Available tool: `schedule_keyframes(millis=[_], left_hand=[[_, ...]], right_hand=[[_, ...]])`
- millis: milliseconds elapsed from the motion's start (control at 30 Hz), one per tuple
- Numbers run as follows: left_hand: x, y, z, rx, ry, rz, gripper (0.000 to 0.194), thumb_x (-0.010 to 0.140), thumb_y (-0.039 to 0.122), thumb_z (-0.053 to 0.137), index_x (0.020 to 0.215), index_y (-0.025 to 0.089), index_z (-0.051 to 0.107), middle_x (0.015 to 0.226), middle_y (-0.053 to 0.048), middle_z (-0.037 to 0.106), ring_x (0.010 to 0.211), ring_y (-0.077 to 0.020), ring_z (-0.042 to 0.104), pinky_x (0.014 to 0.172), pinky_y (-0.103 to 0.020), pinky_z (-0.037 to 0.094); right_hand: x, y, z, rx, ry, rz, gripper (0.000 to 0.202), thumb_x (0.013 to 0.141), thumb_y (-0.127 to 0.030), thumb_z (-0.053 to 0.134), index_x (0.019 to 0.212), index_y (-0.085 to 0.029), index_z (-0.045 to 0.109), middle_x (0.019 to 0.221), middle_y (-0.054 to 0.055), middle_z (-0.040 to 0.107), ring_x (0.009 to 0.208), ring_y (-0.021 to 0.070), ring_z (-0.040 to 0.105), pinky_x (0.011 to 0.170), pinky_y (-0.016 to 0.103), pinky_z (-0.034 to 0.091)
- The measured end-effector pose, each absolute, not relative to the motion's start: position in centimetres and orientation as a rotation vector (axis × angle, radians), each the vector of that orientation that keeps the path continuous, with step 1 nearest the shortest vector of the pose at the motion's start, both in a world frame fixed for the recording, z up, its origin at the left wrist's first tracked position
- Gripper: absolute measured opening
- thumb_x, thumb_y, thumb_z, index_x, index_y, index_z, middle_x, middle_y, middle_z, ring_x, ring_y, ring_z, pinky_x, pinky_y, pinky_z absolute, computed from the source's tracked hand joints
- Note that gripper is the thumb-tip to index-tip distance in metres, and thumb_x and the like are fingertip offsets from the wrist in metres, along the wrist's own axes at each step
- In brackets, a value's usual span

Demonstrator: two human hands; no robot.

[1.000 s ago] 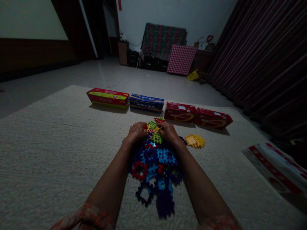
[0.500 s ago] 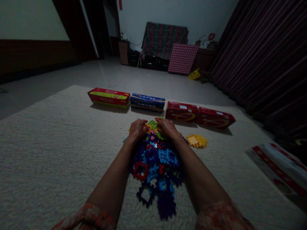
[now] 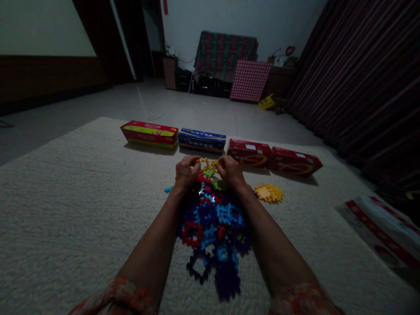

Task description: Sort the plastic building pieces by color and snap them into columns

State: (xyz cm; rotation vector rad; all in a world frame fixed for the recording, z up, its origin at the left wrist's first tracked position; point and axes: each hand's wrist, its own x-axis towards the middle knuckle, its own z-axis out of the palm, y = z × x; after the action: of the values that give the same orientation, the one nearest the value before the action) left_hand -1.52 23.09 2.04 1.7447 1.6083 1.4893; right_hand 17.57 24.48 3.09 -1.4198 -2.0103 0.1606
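At the far end of a pile of interlocking plastic blocks (image 3: 210,218), both of my hands are raised a little over the pieces. My left hand (image 3: 187,171) is closed, pinching a yellow block (image 3: 204,163) with an open middle. Close by on the right, my right hand (image 3: 230,169) pinches another yellow block (image 3: 215,166), partly hidden by the fingers. Green and red pieces lie just beneath the hands. Nearer to me the pile is mostly dark blue and light blue, with a red ring-like block (image 3: 192,234) at its left.
Behind the hands stand a red and green box (image 3: 149,134), a blue box (image 3: 202,141) and two dark red boxes (image 3: 249,153) in a row. Stacked yellow blocks (image 3: 269,193) lie right of the pile. A red and white package (image 3: 380,232) rests at the mat's right edge.
My hands have lifted slightly away from the pile. Yellow blocks now show between the fingers of both hands, and the pieces at the pile's far end have shifted.
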Motion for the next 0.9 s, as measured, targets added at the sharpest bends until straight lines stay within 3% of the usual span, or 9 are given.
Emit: schedule_keyframes(millis=[133,267,467,633,733,900], left_hand=[[-1.4,23.5,1.5,1.496,1.416,1.505,0.026,0.074,0.021,0.067,0.096,0.016,0.078,0.096,-0.006,0.077,0.087,-0.0194,0.071,0.082,-0.031,0.057],[-1.3,23.5,1.2,1.299,1.268,1.472,0.034,0.07,0.032,0.073,0.098,0.014,0.078,0.09,-0.006,0.077,0.078,-0.0185,0.07,0.073,-0.029,0.057],[-1.0,22.8,2.1,1.256,1.186,1.427,0.044,0.066,0.039,0.077,0.101,0.013,0.078,0.084,-0.006,0.075,0.07,-0.0168,0.068,0.066,-0.028,0.056],[-0.3,22.1,2.8,1.481,1.185,1.37,0.041,0.071,0.039,0.072,0.101,0.013,0.079,0.084,-0.007,0.077,0.072,-0.0179,0.069,0.067,-0.027,0.056],[0.2,21.9,3.1,1.587,1.214,1.286,0.044,0.075,0.041,0.069,0.107,0.012,0.078,0.081,-0.007,0.076,0.071,-0.0188,0.07,0.065,-0.027,0.055],[-0.2,21.8,3.2,1.688,1.364,1.237,0.04,0.08,0.034,0.064,0.112,0.013,0.076,0.088,-0.009,0.078,0.076,-0.0205,0.072,0.072,-0.03,0.057]], right_hand=[[16.5,24.4,3.0,-1.214,-1.727,0.548,0.015,0.08,-0.03,0.062,0.091,-0.021,0.061,0.084,0.003,0.067,0.077,0.0188,0.064,0.075,0.032,0.051],[15.6,23.7,2.9,-1.125,-1.493,0.919,0.028,0.075,-0.045,0.065,0.091,-0.022,0.059,0.077,-0.001,0.062,0.066,0.0156,0.059,0.058,0.029,0.052],[15.4,23.0,3.1,-1.072,-1.361,1.099,0.037,0.076,-0.054,0.067,0.093,-0.022,0.059,0.079,-0.002,0.062,0.065,0.0135,0.059,0.052,0.025,0.052],[15.9,22.6,2.6,-1.071,-1.438,1.023,0.041,0.068,-0.049,0.075,0.095,-0.022,0.061,0.084,0.0,0.067,0.076,0.0161,0.065,0.067,0.029,0.057],[18.0,21.7,2.2,-1.139,-1.454,0.946,0.039,0.071,-0.046,0.07,0.099,-0.021,0.062,0.091,0.002,0.071,0.082,0.0181,0.068,0.075,0.034,0.059],[25.7,19.0,1.7,-1.453,-1.343,0.56,0.039,0.07,-0.042,0.065,0.103,-0.02,0.066,0.098,0.007,0.073,0.086,0.0219,0.069,0.083,0.04,0.058]])
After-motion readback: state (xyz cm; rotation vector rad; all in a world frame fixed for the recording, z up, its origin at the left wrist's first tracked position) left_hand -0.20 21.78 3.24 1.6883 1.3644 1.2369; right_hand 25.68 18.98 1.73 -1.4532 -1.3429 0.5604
